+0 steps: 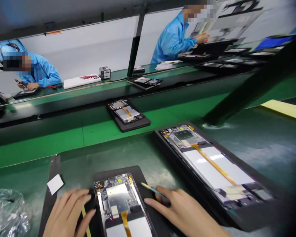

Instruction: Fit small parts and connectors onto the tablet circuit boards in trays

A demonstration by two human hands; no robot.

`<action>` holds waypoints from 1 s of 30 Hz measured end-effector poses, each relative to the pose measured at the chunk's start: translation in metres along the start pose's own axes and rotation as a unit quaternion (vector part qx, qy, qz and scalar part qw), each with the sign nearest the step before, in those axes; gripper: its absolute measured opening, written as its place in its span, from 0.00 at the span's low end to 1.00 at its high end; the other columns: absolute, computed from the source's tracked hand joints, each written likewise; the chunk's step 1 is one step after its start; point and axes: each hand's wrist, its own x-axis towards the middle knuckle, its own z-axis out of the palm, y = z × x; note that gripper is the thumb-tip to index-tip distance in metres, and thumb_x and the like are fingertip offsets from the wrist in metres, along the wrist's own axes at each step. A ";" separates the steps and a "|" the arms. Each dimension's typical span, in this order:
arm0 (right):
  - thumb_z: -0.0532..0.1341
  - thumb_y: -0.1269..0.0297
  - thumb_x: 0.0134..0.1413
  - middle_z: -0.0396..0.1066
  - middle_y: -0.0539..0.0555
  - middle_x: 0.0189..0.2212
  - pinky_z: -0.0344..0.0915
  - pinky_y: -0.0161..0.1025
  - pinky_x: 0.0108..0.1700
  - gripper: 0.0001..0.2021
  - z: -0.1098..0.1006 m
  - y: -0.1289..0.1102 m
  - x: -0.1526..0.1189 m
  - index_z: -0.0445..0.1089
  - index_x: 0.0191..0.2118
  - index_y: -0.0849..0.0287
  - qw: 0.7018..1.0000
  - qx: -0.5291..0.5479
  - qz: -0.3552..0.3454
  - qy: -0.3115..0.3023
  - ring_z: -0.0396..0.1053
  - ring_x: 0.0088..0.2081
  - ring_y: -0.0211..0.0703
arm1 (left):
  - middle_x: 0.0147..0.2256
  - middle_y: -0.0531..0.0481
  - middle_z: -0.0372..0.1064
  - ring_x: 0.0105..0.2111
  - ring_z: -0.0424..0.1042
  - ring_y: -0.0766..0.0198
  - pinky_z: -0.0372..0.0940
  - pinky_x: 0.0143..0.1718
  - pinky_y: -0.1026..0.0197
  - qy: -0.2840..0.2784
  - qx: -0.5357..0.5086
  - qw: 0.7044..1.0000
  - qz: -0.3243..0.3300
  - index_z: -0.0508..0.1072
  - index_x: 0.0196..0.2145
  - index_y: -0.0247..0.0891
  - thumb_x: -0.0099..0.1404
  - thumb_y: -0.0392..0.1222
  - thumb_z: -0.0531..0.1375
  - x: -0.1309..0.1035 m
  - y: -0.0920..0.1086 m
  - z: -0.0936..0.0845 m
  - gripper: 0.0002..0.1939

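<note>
An opened tablet point(119, 197) lies on a black foam pad point(135, 171) in front of me, its circuit board, silver shield, white battery and orange ribbon cable exposed. My left hand point(70, 212) is at its left side, fingers apart and curved, thumb near the tablet's edge, with nothing seen in it. A yellow strip point(86, 222) shows between that thumb and the fingers. On the right side, my right hand point(179, 207) pinches a thin blue stick point(154, 190) with a pale tip, which points toward the tablet's upper right edge.
Another opened tablet point(217, 164) rests on a thick black pad to the right. A third tablet point(127, 112) sits on the green belt point(93, 128). At left are a white square point(55, 184) and a clear plastic bag point(8, 212). Two people in blue work across the line.
</note>
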 end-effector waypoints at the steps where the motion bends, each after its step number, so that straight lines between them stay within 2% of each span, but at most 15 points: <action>1: 0.60 0.56 0.53 0.75 0.57 0.23 0.69 0.45 0.30 0.12 -0.005 -0.004 0.000 0.72 0.29 0.59 0.999 -0.032 -0.016 0.019 0.75 0.28 0.57 | 0.46 0.50 0.72 0.47 0.69 0.54 0.68 0.42 0.51 0.024 0.047 0.999 0.008 0.69 0.47 0.46 0.63 0.43 0.60 0.012 0.000 0.002 0.14; 3: 0.61 0.61 0.53 0.74 0.53 0.22 0.68 0.40 0.28 0.07 -0.017 -0.018 0.001 0.69 0.28 0.57 0.996 -0.031 -0.072 0.050 0.74 0.25 0.50 | 0.43 0.51 0.73 0.45 0.70 0.55 0.67 0.40 0.53 0.043 0.095 0.994 0.020 0.70 0.40 0.44 0.63 0.45 0.59 0.033 0.002 0.006 0.07; 6: 0.62 0.68 0.53 0.75 0.50 0.27 0.67 0.35 0.31 0.01 -0.029 -0.050 0.005 0.70 0.32 0.56 0.985 0.048 -0.161 0.044 0.74 0.30 0.44 | 0.40 0.52 0.73 0.41 0.71 0.58 0.65 0.37 0.55 0.012 0.060 0.998 0.003 0.70 0.34 0.43 0.65 0.47 0.56 0.054 0.005 0.010 0.07; 8: 0.62 0.71 0.53 0.75 0.50 0.30 0.67 0.35 0.32 0.03 -0.028 -0.069 0.011 0.70 0.33 0.57 0.981 0.071 -0.179 0.025 0.74 0.32 0.43 | 0.39 0.53 0.73 0.38 0.71 0.60 0.63 0.36 0.57 -0.013 0.036 0.999 -0.005 0.70 0.31 0.44 0.66 0.47 0.55 0.060 0.005 0.009 0.09; 11: 0.60 0.72 0.55 0.75 0.51 0.31 0.66 0.36 0.35 0.03 -0.013 -0.084 0.026 0.71 0.35 0.58 0.982 0.066 -0.176 0.013 0.74 0.34 0.44 | 0.38 0.53 0.73 0.37 0.70 0.62 0.62 0.36 0.59 -0.035 0.024 0.999 0.011 0.70 0.32 0.44 0.68 0.46 0.52 0.065 0.003 0.005 0.10; 15: 0.58 0.73 0.56 0.74 0.51 0.32 0.61 0.36 0.31 0.05 0.015 -0.081 0.043 0.70 0.35 0.58 0.986 0.001 -0.162 0.042 0.73 0.32 0.43 | 0.37 0.53 0.71 0.37 0.68 0.64 0.59 0.35 0.60 -0.062 0.070 0.992 0.091 0.70 0.33 0.42 0.70 0.41 0.50 0.074 0.001 -0.005 0.10; 18: 0.57 0.74 0.54 0.73 0.50 0.32 0.55 0.36 0.26 0.06 0.028 -0.075 0.046 0.70 0.36 0.58 0.981 -0.041 -0.171 0.077 0.71 0.28 0.41 | 0.36 0.53 0.70 0.37 0.66 0.63 0.56 0.36 0.59 -0.072 0.117 0.975 0.172 0.70 0.33 0.41 0.70 0.35 0.49 0.083 0.002 -0.012 0.11; 23: 0.55 0.73 0.54 0.71 0.49 0.31 0.49 0.37 0.23 0.07 0.032 -0.074 0.041 0.69 0.36 0.57 0.974 -0.064 -0.189 0.111 0.67 0.24 0.39 | 0.37 0.49 0.69 0.41 0.64 0.59 0.55 0.38 0.56 -0.085 0.201 0.940 0.264 0.70 0.32 0.39 0.69 0.33 0.49 0.093 0.009 -0.023 0.12; 30: 0.55 0.73 0.55 0.71 0.49 0.31 0.46 0.37 0.23 0.07 0.032 -0.073 0.040 0.69 0.36 0.57 0.973 -0.059 -0.192 0.116 0.66 0.23 0.38 | 0.36 0.49 0.69 0.38 0.64 0.58 0.55 0.36 0.56 -0.130 0.276 0.901 0.309 0.70 0.30 0.38 0.63 0.31 0.57 0.101 0.019 -0.029 0.06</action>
